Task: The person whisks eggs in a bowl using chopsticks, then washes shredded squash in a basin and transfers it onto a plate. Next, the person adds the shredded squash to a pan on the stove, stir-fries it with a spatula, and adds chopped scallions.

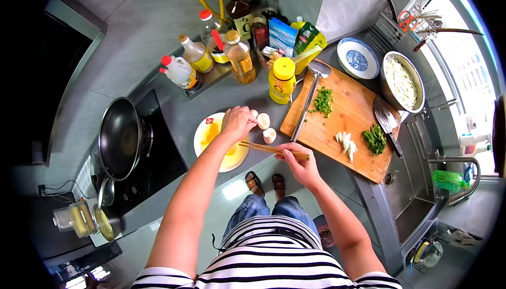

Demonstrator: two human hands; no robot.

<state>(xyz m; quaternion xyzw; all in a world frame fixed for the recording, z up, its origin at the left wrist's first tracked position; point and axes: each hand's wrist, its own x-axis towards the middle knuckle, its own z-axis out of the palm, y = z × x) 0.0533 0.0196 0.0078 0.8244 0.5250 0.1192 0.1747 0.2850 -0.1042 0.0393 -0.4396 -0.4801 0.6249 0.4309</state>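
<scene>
My left hand (237, 123) is over the right part of a white bowl (243, 160) with yellow egg in it. Its fingers are bent together beside the eggshells (263, 121); whatever they may hold is hidden. Another eggshell piece (269, 135) sits on the grey counter to the right of the bowl. My right hand (299, 165) is closed around a pair of wooden chopsticks (261, 147), whose tips point left to the bowl's right side, below my left hand.
A cutting board (345, 107) at the right bears chopped greens, white slices, a knife (388, 125) and a spatula (308, 99). Bottles and a yellow-lidded jar (282, 81) stand behind the bowl. A wok (121, 139) is on the left stove; a sink (411, 194) is at far right.
</scene>
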